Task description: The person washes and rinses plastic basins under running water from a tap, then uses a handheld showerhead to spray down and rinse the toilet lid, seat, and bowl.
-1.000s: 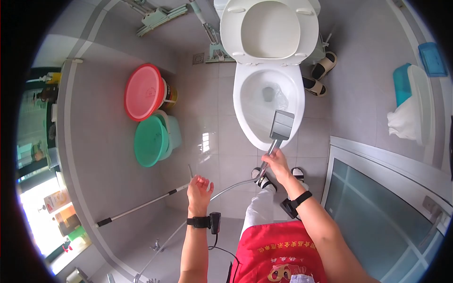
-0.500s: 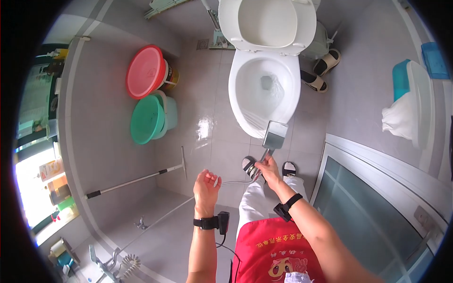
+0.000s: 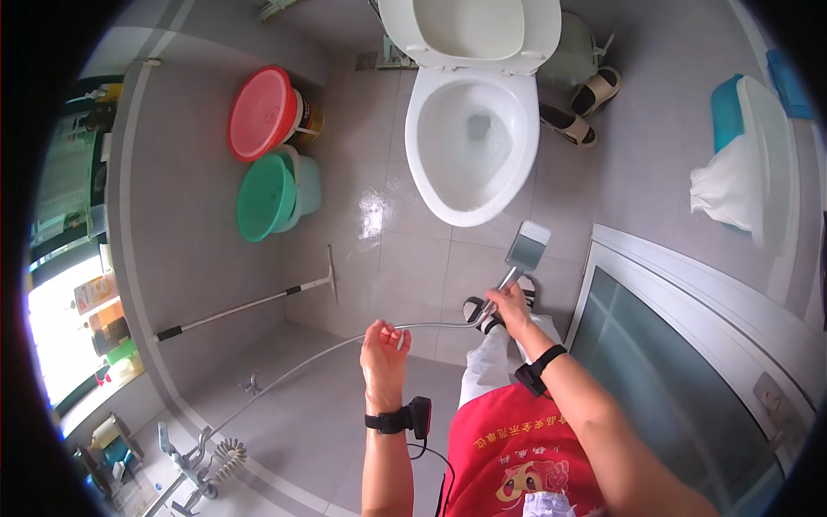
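Observation:
In my right hand [image 3: 510,310], I grip the handle of a flat rectangular shower head [image 3: 527,246]. The head is just off the front right of the white toilet bowl [image 3: 472,211], above the floor tiles. From its handle a silver hose [image 3: 327,349] runs left to the wall tap [image 3: 191,461]. My left hand [image 3: 384,358] is raised beside the hose, its fingers loosely curled and a little apart. The hose passes behind those fingers, and no grip on it shows. The toilet seat and lid [image 3: 469,30] are up, and water stands in the bowl.
Against the left wall are a red basin [image 3: 261,114], a green basin [image 3: 265,198] and buckets. A squeegee [image 3: 250,314] leans there too. Slippers [image 3: 594,92] lie right of the toilet. A glass-panelled door [image 3: 663,370] is at lower right, and bottles [image 3: 93,293] stand on the window sill.
The shower head has moved right, away from the toilet's front rim. Water streaks at that rim have gone. The hose hangs with more curve, and my left fingers have curled slightly.

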A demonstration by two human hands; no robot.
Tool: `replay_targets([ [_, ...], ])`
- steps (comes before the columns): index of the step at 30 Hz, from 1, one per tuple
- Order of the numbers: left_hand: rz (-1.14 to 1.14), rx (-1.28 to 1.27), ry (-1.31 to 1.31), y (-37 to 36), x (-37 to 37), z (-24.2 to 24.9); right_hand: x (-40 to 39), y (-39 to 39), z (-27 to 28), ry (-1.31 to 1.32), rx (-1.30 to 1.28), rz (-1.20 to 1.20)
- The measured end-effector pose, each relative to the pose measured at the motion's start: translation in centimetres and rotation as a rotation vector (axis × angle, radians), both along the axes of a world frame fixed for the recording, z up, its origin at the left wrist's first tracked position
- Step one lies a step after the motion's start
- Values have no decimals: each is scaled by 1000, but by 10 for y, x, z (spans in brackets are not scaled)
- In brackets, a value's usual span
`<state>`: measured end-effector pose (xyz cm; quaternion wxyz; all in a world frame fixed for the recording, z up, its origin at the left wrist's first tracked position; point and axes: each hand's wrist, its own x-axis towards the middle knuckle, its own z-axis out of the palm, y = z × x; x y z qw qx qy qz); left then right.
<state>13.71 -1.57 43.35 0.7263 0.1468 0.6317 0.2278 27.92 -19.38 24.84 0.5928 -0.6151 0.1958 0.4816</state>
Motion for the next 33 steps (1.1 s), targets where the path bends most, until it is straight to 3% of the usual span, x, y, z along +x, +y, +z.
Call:
replay_targets([
  [5,-1,-2,6,-8,0,1,14,-14,-9,-56,-96,54],
  [10,-9,16,11,-15,-11,-4,6,-10,4,16,56,144],
  [17,7,5,24,-19,-17,-3,-12,-8,-4,29,34,33],
  [26,-17,25,-1,-21,-10,-1,-10,10,20,70,13,108],
  [29,-14,29,-2,-21,-6,0,-22,12,-7,45,95,114],
  [33,-22,36,2,-19,-4,1,-13,33,7,19,142,112],
])
